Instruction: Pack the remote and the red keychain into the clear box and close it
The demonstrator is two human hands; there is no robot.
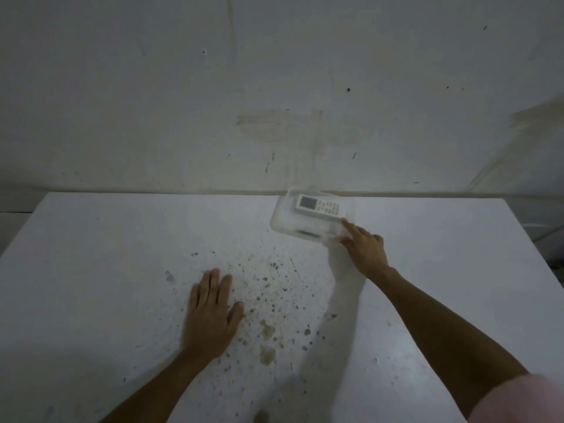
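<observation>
The clear box point(308, 219) is found at the far edge of the surface point(122, 239), right of centre, close against the wall point(213, 87). The white remote point(319, 208) is seen within its outline, lying flat with its screen end to the left; whether a lid is already over it cannot be told, since the plastic is transparent and blurred. A dark shape shows near the box's near wall, but no red keychain can be made out anywhere.

The right hand point(364, 247) is laid against the box's near right corner, with the forefinger stretched onto the top edge beside the remote and the thumb against the near side; the other fingers are loosely curled. The box is touched or lightly pinched there rather than enclosed. The left hand point(210, 312) is spread flat, palm down, on the stained middle of the surface, well apart from the box, and nothing is held in it.

The step in hand is judged to be the closing or settling of the box. Before the next move, the keychain's place would have to be confirmed, and the lid pressed down evenly while the box is steadied.
</observation>
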